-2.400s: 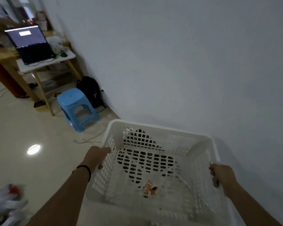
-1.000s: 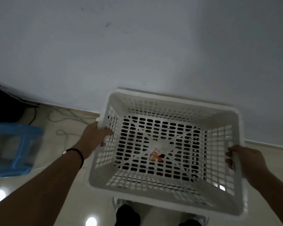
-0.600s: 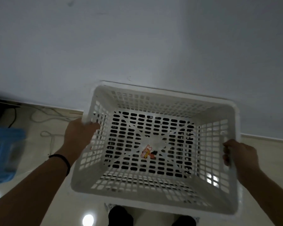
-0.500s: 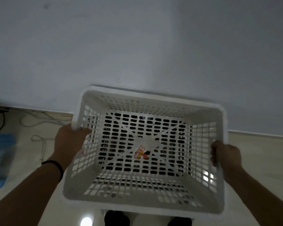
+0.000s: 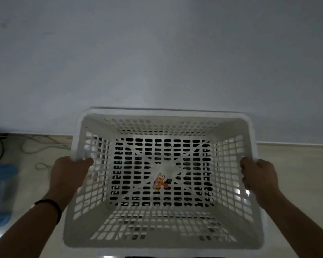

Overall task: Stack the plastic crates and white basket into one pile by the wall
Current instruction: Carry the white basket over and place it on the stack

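Observation:
A white slotted plastic basket [image 5: 233, 226] fills the middle of the view, held level in the air in front of the plain wall [image 5: 157, 53]. My left hand [image 5: 68, 174] is shut on its left rim and my right hand [image 5: 257, 174] is shut on its right rim. A small orange and yellow sticker [image 5: 159, 181] lies on the basket's floor. Its far rim sits close to the wall. No other crate is in view.
A blue plastic stool [image 5: 0, 194] stands at the left edge. Loose cables [image 5: 35, 146] trail over the pale tiled floor along the wall's base. More bare floor [image 5: 296, 164] lies to the right of the basket.
I have turned from the desk corner to face the wall, both hands keeping their grip. The basket has swung round towards the wall and the stool has slid to the left edge.

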